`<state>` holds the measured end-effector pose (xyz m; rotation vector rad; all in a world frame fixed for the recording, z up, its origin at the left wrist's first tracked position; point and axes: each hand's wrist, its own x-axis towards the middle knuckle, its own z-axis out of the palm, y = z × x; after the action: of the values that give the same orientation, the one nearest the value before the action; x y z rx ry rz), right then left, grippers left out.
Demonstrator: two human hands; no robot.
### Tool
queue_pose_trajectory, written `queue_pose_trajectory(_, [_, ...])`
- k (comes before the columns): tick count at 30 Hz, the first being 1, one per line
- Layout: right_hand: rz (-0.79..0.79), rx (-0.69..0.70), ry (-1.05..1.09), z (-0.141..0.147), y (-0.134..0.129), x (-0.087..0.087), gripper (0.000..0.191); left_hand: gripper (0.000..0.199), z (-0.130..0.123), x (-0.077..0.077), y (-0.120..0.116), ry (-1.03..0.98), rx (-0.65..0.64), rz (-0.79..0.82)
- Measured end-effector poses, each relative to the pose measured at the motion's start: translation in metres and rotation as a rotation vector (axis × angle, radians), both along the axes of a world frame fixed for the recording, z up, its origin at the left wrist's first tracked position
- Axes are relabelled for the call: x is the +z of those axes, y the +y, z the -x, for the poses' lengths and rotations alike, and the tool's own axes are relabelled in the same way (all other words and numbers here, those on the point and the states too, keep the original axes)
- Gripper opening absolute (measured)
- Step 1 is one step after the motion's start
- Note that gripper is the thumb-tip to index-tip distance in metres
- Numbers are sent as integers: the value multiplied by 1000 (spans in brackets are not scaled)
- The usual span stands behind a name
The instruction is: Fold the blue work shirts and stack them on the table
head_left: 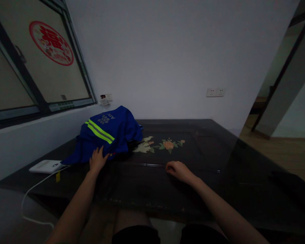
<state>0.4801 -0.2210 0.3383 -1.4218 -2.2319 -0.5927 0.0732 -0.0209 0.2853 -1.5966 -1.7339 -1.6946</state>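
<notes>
A blue garment (122,127) with a yellow-green and grey stripe lies heaped on the left part of the dark table (142,186). My left hand (98,160) rests at the garment's near edge, its fingers apart and touching the cloth. Over the middle of the table, my right hand (179,170) has its fingers curled in, and nothing shows in it. Beyond it, a painted rose (168,144) with leaves and a pale bird decorates the tabletop.
A white device (45,166) with a white cable (27,196) lies at the table's left edge, near a small yellow tag (58,177). Wall sockets (215,92) are behind the table. A dark object (292,186) lies at the right.
</notes>
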Motion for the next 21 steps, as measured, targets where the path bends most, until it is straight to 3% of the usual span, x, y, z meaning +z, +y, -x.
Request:
queue_pose_trajectory(4, [-3,4,-5,1,-1,0,15,36,4,3,-12,-128,-101,-96])
queue_pose_trajectory(7, [-14,7,-8,2,-3,1,15,35,7,10,-27,-216,-114,-241])
queue_pose_trajectory(11, [-33,80,25,7,-9,3,16,33,-7,22,-40,-138,-152,-422])
queue_pose_trajectory(14, [-73,166,67,17,-22,3,16,29,-44,33,-55,-3,-289,-504])
queue_pose_trajectory(17, [-129,238,126,26,-39,-1,22,28,-100,39,-83,147,-524,-554])
queue_pose_trajectory(21, [-254,285,206,24,-49,-13,50,26,-177,34,-137,219,-803,-529])
